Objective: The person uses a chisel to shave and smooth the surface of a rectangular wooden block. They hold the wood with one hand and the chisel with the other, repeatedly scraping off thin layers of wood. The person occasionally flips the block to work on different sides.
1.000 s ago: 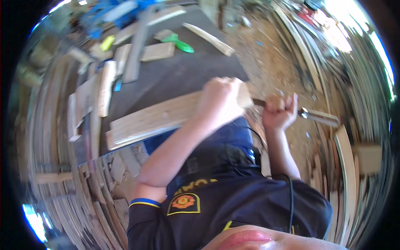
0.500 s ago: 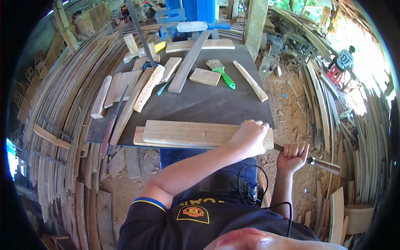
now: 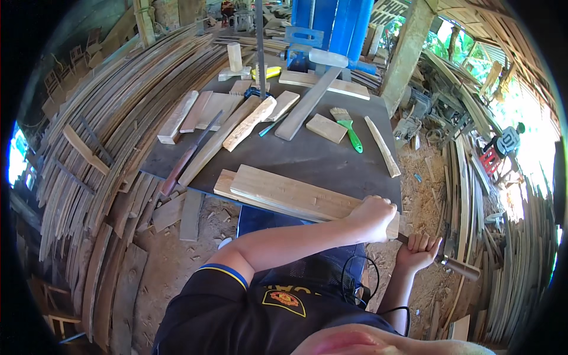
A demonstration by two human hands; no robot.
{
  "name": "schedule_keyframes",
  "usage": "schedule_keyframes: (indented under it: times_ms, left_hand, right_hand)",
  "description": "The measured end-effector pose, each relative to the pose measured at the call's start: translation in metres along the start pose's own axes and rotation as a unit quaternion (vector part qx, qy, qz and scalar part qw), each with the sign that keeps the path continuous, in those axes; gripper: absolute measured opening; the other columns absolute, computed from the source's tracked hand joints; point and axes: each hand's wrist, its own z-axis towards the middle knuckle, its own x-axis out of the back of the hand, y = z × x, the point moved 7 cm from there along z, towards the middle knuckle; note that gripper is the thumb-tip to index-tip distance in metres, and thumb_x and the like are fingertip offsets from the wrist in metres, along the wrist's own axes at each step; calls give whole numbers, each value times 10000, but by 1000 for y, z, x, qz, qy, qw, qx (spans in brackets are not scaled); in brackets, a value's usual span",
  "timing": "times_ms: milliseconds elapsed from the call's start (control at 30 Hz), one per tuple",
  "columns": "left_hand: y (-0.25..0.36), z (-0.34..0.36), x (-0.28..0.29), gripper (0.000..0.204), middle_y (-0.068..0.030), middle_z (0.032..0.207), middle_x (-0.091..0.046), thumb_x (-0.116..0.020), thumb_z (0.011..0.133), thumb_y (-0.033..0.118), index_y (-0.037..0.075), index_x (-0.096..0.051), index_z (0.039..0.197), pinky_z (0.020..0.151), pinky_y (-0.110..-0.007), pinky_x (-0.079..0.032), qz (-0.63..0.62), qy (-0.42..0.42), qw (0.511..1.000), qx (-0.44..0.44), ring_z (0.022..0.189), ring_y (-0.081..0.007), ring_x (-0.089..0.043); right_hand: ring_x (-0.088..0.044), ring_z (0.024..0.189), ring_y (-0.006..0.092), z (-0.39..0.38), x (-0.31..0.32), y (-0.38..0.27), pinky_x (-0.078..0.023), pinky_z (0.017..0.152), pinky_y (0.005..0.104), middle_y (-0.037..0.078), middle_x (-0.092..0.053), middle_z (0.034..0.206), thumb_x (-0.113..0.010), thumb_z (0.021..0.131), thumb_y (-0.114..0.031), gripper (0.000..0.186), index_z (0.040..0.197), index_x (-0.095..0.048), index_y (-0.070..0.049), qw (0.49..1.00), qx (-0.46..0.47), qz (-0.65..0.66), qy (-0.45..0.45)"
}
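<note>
Two pale boards lie stacked along the near edge of the dark table, the upper board [image 3: 290,190] resting over the lower board [image 3: 223,182]. My left hand [image 3: 374,218] is closed at their right end, pressing on the upper board. Just right of it, my right hand [image 3: 417,252] is wrapped around the shank of a chisel-like tool with a brown wooden handle [image 3: 462,268], which sticks out to the right. The tool's other end runs toward the boards' end, and its tip is hidden by my left hand.
The dark table [image 3: 278,158] carries a green-handled brush [image 3: 353,136], a small wood block [image 3: 326,128], a long grey strip [image 3: 307,105], a dark-bladed tool [image 3: 180,168] and several wood pieces. Stacked planks [image 3: 112,118] flank it. A seated person [image 3: 507,142] is far right.
The whole view has turned and shifted, so the table sits further right and slants. Both hands keep their grips near the boards' right end.
</note>
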Motion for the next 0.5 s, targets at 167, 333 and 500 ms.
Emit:
schedule_keyframes:
  times_ms: [167,333,500]
  left_hand:
    - [0,-1,1,457,-196,942,-684,-823,600,172,-26,-642,970,863,-436,-543,-2,1,1000,0,934,-362,-684]
    - [-1,0,-4,470,-192,933,-688,-834,591,190,-22,-642,965,857,-434,-545,10,4,1000,-7,929,-358,-687]
    - [-2,1,-4,480,-196,934,-692,-842,594,220,-19,-643,961,856,-432,-546,18,2,1000,1,929,-357,-689]
  right_hand:
    - [-105,423,72,19,2,15,-160,387,279,-54,-183,489,-388,1089,-326,475,644,-292,-190,994,-90,19,50]
    - [-96,411,75,5,-6,2,-145,382,280,-60,-170,489,-377,1097,-329,483,641,-282,-200,1000,-5,-6,-30]
    - [-95,406,78,19,4,16,-137,377,285,-66,-166,489,-385,1095,-334,489,636,-277,-202,997,-73,35,15]
